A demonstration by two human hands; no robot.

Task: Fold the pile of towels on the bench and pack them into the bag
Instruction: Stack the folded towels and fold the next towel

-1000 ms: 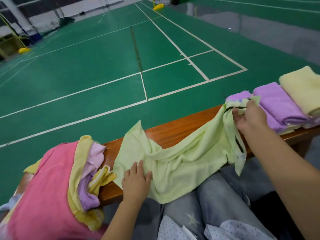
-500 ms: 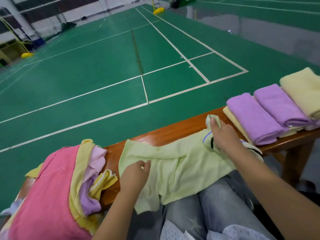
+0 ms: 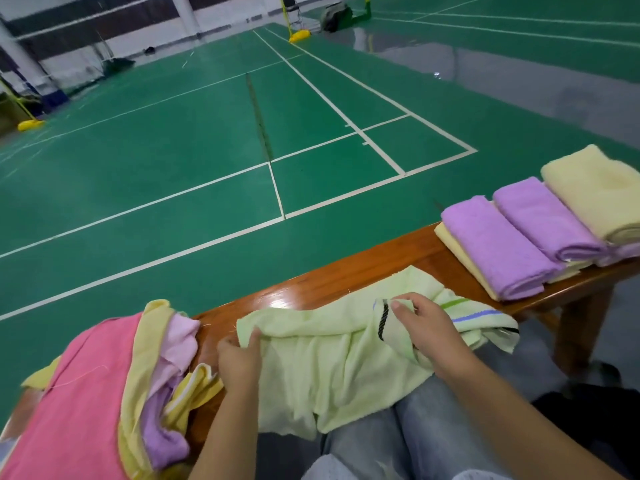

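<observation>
A light green towel [image 3: 332, 362] with coloured stripes at one end lies crumpled across the wooden bench [image 3: 339, 271] and hangs over my knees. My left hand [image 3: 239, 362] pinches its left corner at the bench. My right hand [image 3: 426, 327] grips its striped end, folded over toward the middle. To the left sits a loose pile of towels [image 3: 90, 403], pink on top with yellow and purple ones beneath. On the right end of the bench lie folded towels [image 3: 540, 230], two purple and some pale yellow. No bag is in view.
Behind the bench stretches a green badminton court floor [image 3: 207, 150] with white lines. Yellow net-post bases [image 3: 299, 36] stand far back. My legs in grey jeans [image 3: 398, 434] are under the towel's front edge. A bench leg [image 3: 578, 330] stands at right.
My right hand has brought the striped end down from near the folded stack onto the bench and leftward. My left hand has gone from lying flat on the towel to pinching its corner.
</observation>
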